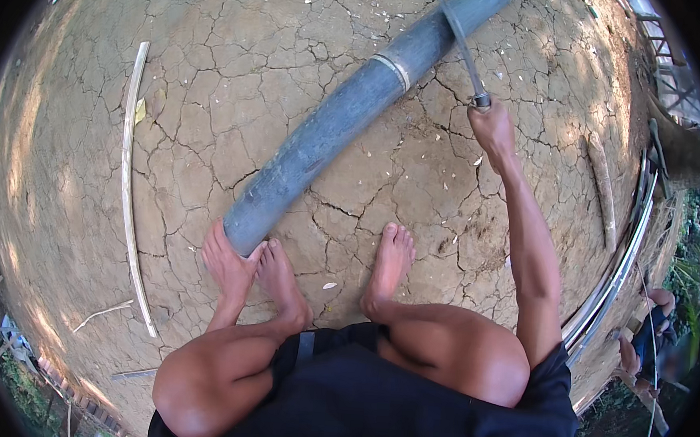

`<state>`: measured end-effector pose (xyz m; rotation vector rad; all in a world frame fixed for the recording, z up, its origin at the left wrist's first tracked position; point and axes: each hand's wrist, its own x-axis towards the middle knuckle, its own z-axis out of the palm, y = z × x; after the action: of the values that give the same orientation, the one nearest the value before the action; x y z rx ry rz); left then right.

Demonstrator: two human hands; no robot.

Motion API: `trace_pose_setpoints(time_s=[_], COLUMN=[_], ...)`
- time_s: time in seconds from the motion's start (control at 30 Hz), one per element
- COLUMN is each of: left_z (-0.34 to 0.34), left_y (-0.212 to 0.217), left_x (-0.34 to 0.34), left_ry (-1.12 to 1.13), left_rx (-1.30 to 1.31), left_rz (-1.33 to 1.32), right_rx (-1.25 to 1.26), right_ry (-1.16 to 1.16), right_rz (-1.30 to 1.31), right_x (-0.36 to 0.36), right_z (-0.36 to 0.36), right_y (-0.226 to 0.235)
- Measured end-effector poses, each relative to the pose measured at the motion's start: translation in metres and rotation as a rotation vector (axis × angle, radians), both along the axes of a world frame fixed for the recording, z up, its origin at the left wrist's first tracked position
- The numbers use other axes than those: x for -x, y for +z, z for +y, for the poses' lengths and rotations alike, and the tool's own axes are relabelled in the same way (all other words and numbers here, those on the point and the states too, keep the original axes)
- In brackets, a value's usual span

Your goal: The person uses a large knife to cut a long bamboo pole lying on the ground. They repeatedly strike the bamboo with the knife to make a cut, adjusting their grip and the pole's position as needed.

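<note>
A thick bamboo pole (322, 145), blue-grey with a pale ring at its joint, slants across the ground from near my feet to the far right. My left hand (231, 261) grips its near end, thumb at the rim and fingers along the left side. In my right hand (493, 133) is the dark handle of a machete, the fist closed round it. The long, slightly curved machete blade (463, 39) crosses over the far part of the pole, beyond the joint. I cannot tell whether its edge touches the bamboo.
My bare feet (390, 265) stand on cracked dry earth. A pale split strip (131, 165) lies on the left, a short wooden stick (602, 190) on the right. Several long strips (621, 275) are heaped at the right edge, near another person (645, 341). Small chips dot the ground.
</note>
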<state>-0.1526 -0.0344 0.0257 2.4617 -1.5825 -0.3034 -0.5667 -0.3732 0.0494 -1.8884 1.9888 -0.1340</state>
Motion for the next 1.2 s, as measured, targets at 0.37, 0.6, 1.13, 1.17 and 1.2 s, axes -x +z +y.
trace_pose_setpoints(time_s=[0.37, 0.6, 1.13, 1.17, 1.2], left_z=[-0.054, -0.069, -0.073, -0.074, -0.074], left_y=[0.019, 0.010, 0.001, 0.001, 0.001], left_x=[-0.015, -0.047, -0.052, -0.051, -0.050], left_ry=[-0.142, -0.107, -0.144, -0.135, -0.125], left_rx=[-0.307, -0.349, -0.371, -0.369, -0.367], left_rz=[0.453, 0.543, 0.580, 0.598, 0.616], right_rx=[0.009, -0.033, -0.021, 0.028, -0.001], right_ry=[-0.088, 0.229, 0.105, -0.027, 0.087], right_rz=[-0.127, -0.100, 0.006, -0.056, -0.016], right_x=[-0.024, -0.051, -0.027, -0.023, -0.015], right_z=[0.092, 0.124, 0.055, 0.044, 0.054], right_y=[0.005, -0.011, -0.013, -0.019, -0.019])
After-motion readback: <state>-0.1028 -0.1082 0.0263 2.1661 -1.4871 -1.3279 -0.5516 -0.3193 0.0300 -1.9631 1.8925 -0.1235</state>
